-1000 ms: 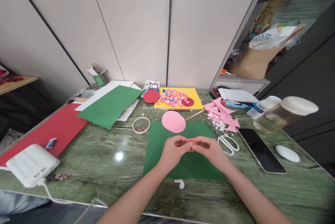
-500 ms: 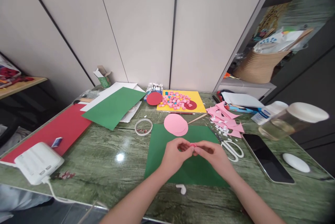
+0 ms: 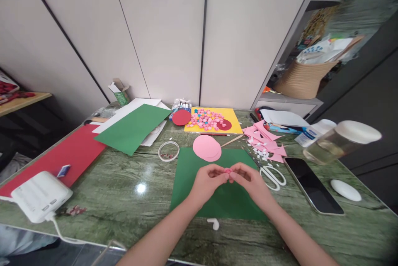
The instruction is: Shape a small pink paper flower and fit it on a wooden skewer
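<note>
Over the green paper sheet (image 3: 217,203), my left hand (image 3: 208,181) and my right hand (image 3: 251,181) meet at their fingertips. Between them they pinch a small pink piece (image 3: 228,171), its exact shape partly hidden by the fingers. Just behind my hands lie overlapping pink paper circles (image 3: 205,147). Farther back, many small pink balls (image 3: 208,119), with a few yellow and blue ones, rest on yellow paper (image 3: 235,120). White-handled scissors (image 3: 275,176) lie to the right of my right hand.
Pink paper scraps (image 3: 267,141) lie at the right, near a black phone (image 3: 313,185) and a lidded clear container (image 3: 329,147). A tape roll (image 3: 168,151) sits left of the green sheet. A white charger (image 3: 42,195) stands on the left. A white earbud (image 3: 214,223) is near the front edge.
The whole view has shifted slightly, so things appear a little farther left. Both hands still pinch the small pink piece, with a slight change in finger position.
</note>
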A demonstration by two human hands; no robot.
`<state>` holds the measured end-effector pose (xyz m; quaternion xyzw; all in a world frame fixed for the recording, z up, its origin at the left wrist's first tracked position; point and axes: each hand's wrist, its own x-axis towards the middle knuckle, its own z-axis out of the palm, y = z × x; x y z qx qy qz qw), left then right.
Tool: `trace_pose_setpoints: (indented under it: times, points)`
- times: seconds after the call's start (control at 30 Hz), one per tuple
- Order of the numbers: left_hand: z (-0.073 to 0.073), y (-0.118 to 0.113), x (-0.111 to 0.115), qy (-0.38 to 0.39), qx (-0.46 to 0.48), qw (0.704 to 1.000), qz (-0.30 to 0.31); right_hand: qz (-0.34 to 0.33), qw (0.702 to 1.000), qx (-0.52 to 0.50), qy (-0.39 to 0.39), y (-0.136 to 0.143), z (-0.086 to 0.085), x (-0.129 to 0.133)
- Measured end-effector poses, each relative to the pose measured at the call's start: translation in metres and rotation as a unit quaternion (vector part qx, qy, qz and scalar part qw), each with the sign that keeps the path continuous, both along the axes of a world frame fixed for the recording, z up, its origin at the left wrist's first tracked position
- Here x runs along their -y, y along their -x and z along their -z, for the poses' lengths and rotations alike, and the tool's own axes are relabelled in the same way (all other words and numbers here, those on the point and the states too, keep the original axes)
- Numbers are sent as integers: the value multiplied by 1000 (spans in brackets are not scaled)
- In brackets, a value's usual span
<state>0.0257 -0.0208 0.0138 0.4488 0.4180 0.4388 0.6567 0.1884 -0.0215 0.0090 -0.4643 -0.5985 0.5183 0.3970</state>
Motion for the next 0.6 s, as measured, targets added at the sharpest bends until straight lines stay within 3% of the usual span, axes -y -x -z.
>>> trace_pose_setpoints:
  times: [0.23,0.6]
  points:
    - [-5,0,1,4,5,1000,23,-16,1000,0,-12,1,-5,1]
    - [6,-5,0,-24,-24,999,-35,35,986,113,-117,10,9,5]
